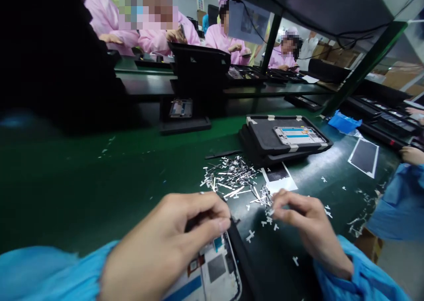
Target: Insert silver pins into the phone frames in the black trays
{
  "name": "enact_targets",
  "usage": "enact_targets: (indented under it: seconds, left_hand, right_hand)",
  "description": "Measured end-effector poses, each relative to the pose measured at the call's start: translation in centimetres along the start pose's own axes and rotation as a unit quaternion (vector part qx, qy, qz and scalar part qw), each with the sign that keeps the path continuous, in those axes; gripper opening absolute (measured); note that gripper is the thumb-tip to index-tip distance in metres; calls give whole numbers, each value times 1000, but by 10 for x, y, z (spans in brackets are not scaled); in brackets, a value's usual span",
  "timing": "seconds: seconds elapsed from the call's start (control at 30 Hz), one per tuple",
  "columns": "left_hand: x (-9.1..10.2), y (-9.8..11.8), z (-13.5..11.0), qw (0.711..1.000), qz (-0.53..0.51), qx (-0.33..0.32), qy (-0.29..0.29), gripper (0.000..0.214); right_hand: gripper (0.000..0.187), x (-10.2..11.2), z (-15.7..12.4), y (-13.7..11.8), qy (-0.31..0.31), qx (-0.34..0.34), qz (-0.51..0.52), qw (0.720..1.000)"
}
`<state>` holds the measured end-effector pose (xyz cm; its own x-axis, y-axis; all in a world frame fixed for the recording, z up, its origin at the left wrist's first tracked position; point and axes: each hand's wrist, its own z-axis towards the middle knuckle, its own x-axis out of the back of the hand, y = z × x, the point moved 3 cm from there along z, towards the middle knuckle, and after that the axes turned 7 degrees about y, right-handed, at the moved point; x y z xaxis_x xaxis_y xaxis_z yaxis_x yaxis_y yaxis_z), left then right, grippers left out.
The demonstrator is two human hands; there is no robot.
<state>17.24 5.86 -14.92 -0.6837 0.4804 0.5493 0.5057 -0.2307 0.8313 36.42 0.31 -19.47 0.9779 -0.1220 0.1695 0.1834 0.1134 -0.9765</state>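
Note:
My left hand is over an opened phone housing with blue strips, which lies in a black tray at the bottom. Its thumb and forefinger are pressed together at the housing's top edge, and what is between them is hidden. To the right, my right hand is held just above the table with thumb and fingers pinched beside a heap of small white and black scraps. A tiny white bit shows at its fingertips, too small to name. Several T-shaped white scraps lie between the hands.
Stacked black trays hold another phone housing. A white-bordered black sheet and a blue bag lie to the right. A co-worker's blue sleeve is at the right edge; people in pink work across the bench.

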Motion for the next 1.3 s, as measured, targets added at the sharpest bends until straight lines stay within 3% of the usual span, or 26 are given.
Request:
enact_targets:
  seconds: [0.03, 0.07, 0.1, 0.2, 0.27, 0.33, 0.4, 0.57, 0.7, 0.8, 0.9, 1.03, 1.3]
  left_hand:
    - [8, -7, -4, 1000, 10, 9, 22, 31]
    - [16, -14, -9, 999, 24, 16, 43, 31]
    - [22, -21, -14, 998, 39, 20, 55, 32]
    - [27, -36, -25, 995, 85, 31, 39, 34]
    - [24, -41, -28, 994, 101, 26, 29, 33]
    - [18, -44, -29, 993, 112, 3, 46, 30]
    - [11, -46, -29, 988, 132, -30, 69, 28]
    - [-3, -53, -34, 970, 193, -69, 133, 26]
    - [-10, -53, -35, 957, 218, -119, 150, 24]
    - [-13, -51, -34, 946, 229, -166, 156, 24]
    - [-15, -50, -33, 944, 223, -174, 168, 24]
    - [-14, -50, -32, 944, 214, -183, 171, 21]
    - [-15, -53, -34, 951, 206, -172, 155, 19]
  right_hand:
    - [13, 11, -4, 3, 34, 9, -47, 998]
    - [17, 24, -9, 7, 76, 36, -172, 981]
    - [22, 37, -14, 11, 110, 71, -299, 945]
    - [26, 70, -28, 33, 146, 87, -393, 904]
    - [33, 81, -35, 41, 131, 142, -561, 805]
    - [36, 80, -39, 43, 120, 178, -662, 718]
    - [32, 69, -39, 37, 114, 211, -685, 688]
    - [14, 13, -35, 6, 60, 342, -601, 719]
    - [25, -34, -33, -10, -38, 389, -551, 737]
    - [32, -65, -34, -19, -39, 444, -519, 729]
    - [37, -88, -36, -22, 1, 494, -486, 721]
    - [40, -102, -35, -17, 29, 515, -460, 723]
    - [43, -98, -35, -15, 12, 491, -480, 727]
